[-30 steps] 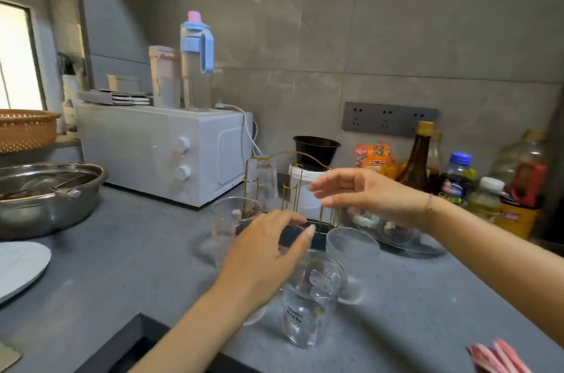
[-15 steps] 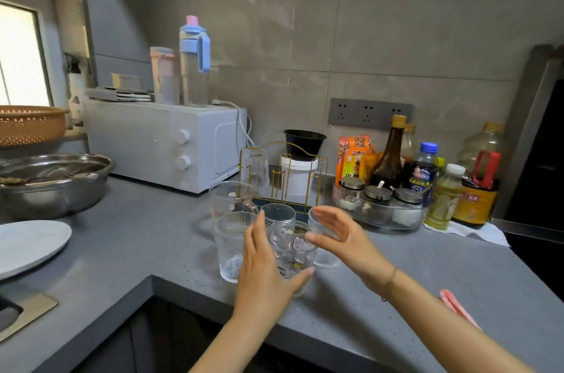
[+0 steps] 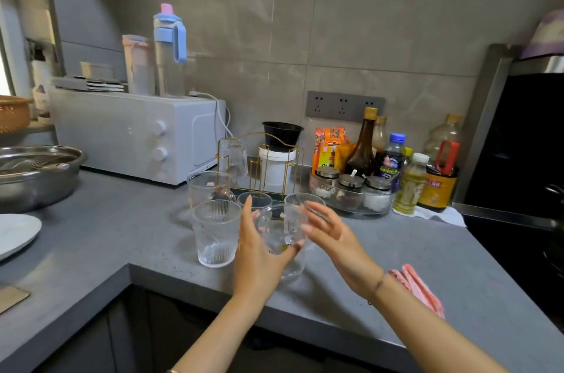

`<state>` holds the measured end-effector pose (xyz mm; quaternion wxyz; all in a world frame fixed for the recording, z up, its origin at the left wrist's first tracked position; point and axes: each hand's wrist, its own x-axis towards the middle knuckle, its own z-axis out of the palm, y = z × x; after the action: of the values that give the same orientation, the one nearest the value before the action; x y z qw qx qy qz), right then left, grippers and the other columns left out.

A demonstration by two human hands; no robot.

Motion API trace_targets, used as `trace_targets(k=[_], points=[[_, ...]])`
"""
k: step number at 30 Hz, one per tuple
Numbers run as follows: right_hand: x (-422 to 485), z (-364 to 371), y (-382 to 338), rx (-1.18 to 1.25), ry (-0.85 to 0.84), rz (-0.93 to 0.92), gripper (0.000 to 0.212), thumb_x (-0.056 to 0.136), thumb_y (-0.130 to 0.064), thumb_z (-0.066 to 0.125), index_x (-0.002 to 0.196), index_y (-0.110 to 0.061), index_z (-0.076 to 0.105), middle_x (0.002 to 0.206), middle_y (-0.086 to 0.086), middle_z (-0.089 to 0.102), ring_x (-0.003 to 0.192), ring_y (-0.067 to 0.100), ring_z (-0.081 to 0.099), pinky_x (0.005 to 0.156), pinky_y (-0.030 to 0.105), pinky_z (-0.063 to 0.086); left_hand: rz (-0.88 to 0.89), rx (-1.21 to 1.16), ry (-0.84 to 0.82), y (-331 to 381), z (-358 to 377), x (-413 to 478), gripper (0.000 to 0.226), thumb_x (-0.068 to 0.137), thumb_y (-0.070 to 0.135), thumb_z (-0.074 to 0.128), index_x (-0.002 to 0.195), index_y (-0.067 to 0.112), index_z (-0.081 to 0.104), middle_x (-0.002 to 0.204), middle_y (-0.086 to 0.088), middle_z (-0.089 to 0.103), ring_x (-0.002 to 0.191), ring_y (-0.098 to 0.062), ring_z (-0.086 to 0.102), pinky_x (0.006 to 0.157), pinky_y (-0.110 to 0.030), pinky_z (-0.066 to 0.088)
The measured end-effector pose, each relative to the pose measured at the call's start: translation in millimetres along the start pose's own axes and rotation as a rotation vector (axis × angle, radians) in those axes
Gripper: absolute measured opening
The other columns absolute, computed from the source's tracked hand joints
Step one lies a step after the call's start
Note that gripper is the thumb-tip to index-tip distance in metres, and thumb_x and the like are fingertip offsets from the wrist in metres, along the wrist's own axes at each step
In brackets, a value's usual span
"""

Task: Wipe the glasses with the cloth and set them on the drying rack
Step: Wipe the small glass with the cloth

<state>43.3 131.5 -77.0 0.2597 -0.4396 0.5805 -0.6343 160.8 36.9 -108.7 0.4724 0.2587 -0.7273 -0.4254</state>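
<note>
A clear printed glass is near the counter's front edge; my left hand grips it, thumb across its near side and fingers up its left side. My right hand hovers open just right of the glass, fingertips close to its rim. A ribbed glass stands to the left, with a glass mug, a small glass and another ribbed glass behind. The gold wire drying rack holds one upturned ribbed glass. A pink striped cloth lies on the counter at the right.
A white microwave stands at the back left, with a steel bowl and a white plate further left. A condiment tray and several bottles crowd the back right. A black stove borders the right.
The view has pulled back from the counter. My right hand came back from the rack to beside the printed glass. My left hand has closed around that glass.
</note>
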Motion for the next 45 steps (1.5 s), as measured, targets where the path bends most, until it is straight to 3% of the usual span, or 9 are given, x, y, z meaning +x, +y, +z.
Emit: trace_targets(k=[4, 7, 12, 19, 23, 29, 36, 40, 45], points=[[-18, -21, -24, 0.005, 0.002, -0.075, 0.045, 0.089, -0.03, 0.052, 0.134, -0.028, 0.048, 0.135, -0.016, 0.056, 0.125, -0.001, 0.049, 0.104, 0.024, 0.04, -0.128, -0.35, -0.052, 31, 12, 3, 0.114, 0.052, 0.043, 0.081, 0.147, 0.029, 0.02, 0.13, 0.006, 0.049, 0.11, -0.008, 0.058, 0.094, -0.032, 0.051], [-30, -40, -40, 0.041, 0.003, -0.08, 0.043, 0.085, -0.038, 0.048, 0.128, -0.033, 0.05, 0.13, -0.021, 0.058, 0.121, -0.006, 0.051, 0.093, 0.016, 0.044, -0.331, -0.658, -0.185, 50, 32, 6, 0.089, 0.047, 0.05, 0.083, 0.121, 0.009, 0.055, 0.095, 0.004, 0.065, 0.079, -0.007, 0.064, 0.084, -0.03, 0.05], [-46, -93, -43, 0.004, 0.054, -0.004, 0.04, 0.092, -0.031, 0.046, 0.13, -0.02, 0.054, 0.131, -0.007, 0.06, 0.122, 0.006, 0.055, 0.1, 0.027, 0.044, -0.566, -0.844, -0.317, 57, 71, 0, 0.043, 0.063, 0.043, 0.071, 0.099, 0.018, 0.065, 0.119, -0.007, 0.067, 0.11, -0.021, 0.063, 0.101, -0.035, 0.046], [-65, -152, 8, -0.339, 0.36, 0.298, 0.018, 0.089, -0.028, 0.064, 0.095, -0.011, 0.06, 0.093, 0.003, 0.061, 0.075, 0.012, 0.056, 0.057, 0.016, 0.042, -0.582, -0.777, -0.363, 56, 86, -10, 0.065, 0.061, 0.057, 0.063, 0.116, 0.024, 0.052, 0.136, 0.005, 0.057, 0.108, -0.02, 0.065, 0.071, -0.028, 0.051], [-61, -155, 21, -0.637, 0.416, 0.376, 0.043, 0.082, -0.05, 0.066, 0.067, -0.018, 0.043, 0.063, -0.001, 0.046, 0.058, 0.011, 0.043, 0.054, 0.025, 0.033, -0.611, -0.749, -0.348, 52, 94, -13, 0.085, 0.05, 0.058, 0.073, 0.122, 0.017, 0.055, 0.127, 0.004, 0.064, 0.105, -0.023, 0.068, 0.086, -0.038, 0.054], [-43, -159, 20, -1.098, 0.231, 0.571, 0.045, 0.088, -0.044, 0.058, 0.055, -0.017, 0.044, 0.054, 0.0, 0.047, 0.049, 0.014, 0.044, 0.046, 0.024, 0.032, -0.608, -0.745, -0.365, 55, 98, -18, 0.065, 0.059, 0.051, 0.07, 0.113, 0.018, 0.056, 0.126, 0.002, 0.061, 0.088, -0.015, 0.071, 0.084, -0.036, 0.056], [-55, -169, 7, -0.655, 0.375, 0.314, 0.021, 0.098, -0.017, 0.045, 0.078, -0.011, 0.048, 0.069, -0.002, 0.046, 0.061, 0.009, 0.04, 0.055, 0.022, 0.032, -0.683, -0.644, -0.417, 61, 88, -22, 0.075, 0.07, 0.063, 0.055, 0.13, 0.018, 0.052, 0.107, -0.004, 0.07, 0.085, -0.015, 0.069, 0.078, -0.03, 0.054], [-59, -141, -35, -0.276, 0.542, -0.064, 0.018, 0.099, -0.022, 0.046, 0.084, -0.015, 0.052, 0.085, -0.005, 0.058, 0.076, 0.006, 0.056, 0.064, 0.016, 0.048, -0.714, -0.775, -0.455, 71, 89, -22, 0.081, 0.067, 0.061, 0.059, 0.134, 0.017, 0.049, 0.114, -0.007, 0.07, 0.073, -0.015, 0.07, 0.08, -0.037, 0.056], [-64, -85, -47, -0.262, 0.234, -0.332, 0.033, 0.093, -0.042, 0.045, 0.122, -0.029, 0.052, 0.132, -0.023, 0.048, 0.124, 0.003, 0.048, 0.093, 0.023, 0.049, -0.684, -0.833, -0.52, 86, 94, -22, 0.074, 0.072, 0.064, 0.059, 0.133, 0.023, 0.05, 0.117, -0.013, 0.07, 0.094, -0.029, 0.071, 0.081, -0.046, 0.059]])
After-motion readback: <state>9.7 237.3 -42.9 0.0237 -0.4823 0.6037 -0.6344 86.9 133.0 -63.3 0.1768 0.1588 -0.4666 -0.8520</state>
